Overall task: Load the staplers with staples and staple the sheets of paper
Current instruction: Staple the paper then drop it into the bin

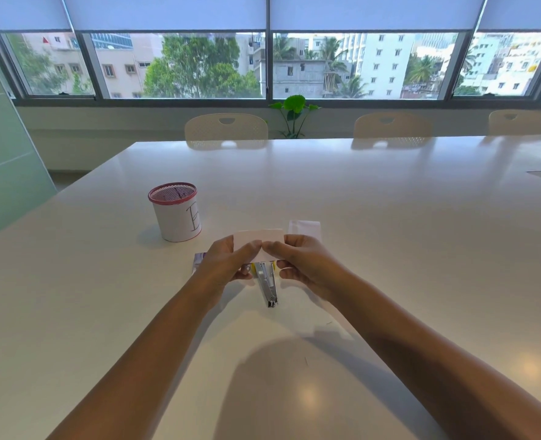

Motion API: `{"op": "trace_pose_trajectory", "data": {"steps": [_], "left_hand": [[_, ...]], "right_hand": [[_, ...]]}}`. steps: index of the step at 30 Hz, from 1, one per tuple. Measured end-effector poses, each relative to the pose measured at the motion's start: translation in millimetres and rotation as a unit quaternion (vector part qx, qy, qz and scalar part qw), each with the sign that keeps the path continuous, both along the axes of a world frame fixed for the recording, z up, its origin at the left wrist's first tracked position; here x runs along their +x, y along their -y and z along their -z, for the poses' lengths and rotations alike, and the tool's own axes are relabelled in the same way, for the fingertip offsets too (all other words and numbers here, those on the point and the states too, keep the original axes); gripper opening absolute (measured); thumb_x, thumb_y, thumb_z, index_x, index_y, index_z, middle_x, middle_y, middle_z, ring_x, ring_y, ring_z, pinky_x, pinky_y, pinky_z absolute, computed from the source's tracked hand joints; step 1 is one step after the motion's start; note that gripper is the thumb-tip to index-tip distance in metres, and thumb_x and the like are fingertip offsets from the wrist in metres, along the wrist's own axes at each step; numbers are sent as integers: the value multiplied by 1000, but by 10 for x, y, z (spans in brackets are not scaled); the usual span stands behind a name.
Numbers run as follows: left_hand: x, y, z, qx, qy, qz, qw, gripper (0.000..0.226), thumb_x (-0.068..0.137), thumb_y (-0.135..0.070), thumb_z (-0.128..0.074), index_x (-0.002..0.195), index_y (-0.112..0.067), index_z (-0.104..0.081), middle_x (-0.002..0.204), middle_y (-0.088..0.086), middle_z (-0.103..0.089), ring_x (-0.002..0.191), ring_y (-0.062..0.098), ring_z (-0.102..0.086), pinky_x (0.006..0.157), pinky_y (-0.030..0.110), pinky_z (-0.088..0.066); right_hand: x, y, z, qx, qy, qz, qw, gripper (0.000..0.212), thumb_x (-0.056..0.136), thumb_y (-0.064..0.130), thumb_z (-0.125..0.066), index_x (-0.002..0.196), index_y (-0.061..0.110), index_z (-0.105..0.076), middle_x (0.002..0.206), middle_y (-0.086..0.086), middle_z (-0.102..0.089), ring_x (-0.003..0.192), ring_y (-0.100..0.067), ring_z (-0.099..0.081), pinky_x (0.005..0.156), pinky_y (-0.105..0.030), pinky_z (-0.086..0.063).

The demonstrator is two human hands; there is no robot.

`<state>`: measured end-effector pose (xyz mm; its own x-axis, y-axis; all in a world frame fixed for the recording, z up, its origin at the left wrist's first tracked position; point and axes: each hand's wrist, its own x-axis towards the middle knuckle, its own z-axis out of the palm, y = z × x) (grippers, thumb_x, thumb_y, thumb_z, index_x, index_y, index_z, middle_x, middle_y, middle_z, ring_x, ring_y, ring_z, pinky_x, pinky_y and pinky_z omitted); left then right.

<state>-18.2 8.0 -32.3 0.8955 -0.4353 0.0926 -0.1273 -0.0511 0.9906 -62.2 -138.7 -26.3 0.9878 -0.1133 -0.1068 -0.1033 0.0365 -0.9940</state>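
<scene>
My left hand (228,260) and right hand (301,260) pinch the paper (258,238) above the stapler (269,285). If my grip slips, the sheets could slide apart.

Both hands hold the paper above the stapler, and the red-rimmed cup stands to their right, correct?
Not quite. The head view shows the cup to the left of the hands, not the right. The rest holds: the left hand and right hand hold the paper above the stapler.
</scene>
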Motion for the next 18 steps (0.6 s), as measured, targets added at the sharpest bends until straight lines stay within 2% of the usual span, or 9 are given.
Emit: {"op": "trace_pose_trajectory", "data": {"steps": [5,9,14,18], "left_hand": [[1,-5,3,-13,-15,-1,1000,8,91,-22,-52,91,-22,-60,70,0,-50,59,12,-45,56,16,-50],[7,-20,5,-16,-21,8,1000,10,92,-19,-50,97,-19,-59,72,1,-48,60,12,-45,57,18,-49],[3,-25,7,9,1,4,1000,13,93,-20,-48,100,-16,-59,77,6,-51,62,13,-47,57,18,-51],[-6,-9,-33,-10,-7,-10,1000,14,92,-28,-50,88,-22,-62,80,2,-63,72,14,-57,60,22,-52]], "right_hand": [[18,-11,25,26,-11,-17,999,28,82,28,-67,100,7,-66,83,-10,-54,51,-5,-50,48,-14,-46],[21,-4,7,44,-25,-14,999,29,85,24,-63,105,3,-63,76,-7,-54,50,-6,-49,47,-14,-46],[-9,-20,-5,35,-19,-14,999,23,86,22,-63,100,5,-64,69,-2,-53,46,-4,-48,46,-12,-45],[-15,-36,-30,40,-26,-16,999,20,85,18,-62,99,5,-64,65,-1,-53,45,-5,-46,43,-13,-42]]}}
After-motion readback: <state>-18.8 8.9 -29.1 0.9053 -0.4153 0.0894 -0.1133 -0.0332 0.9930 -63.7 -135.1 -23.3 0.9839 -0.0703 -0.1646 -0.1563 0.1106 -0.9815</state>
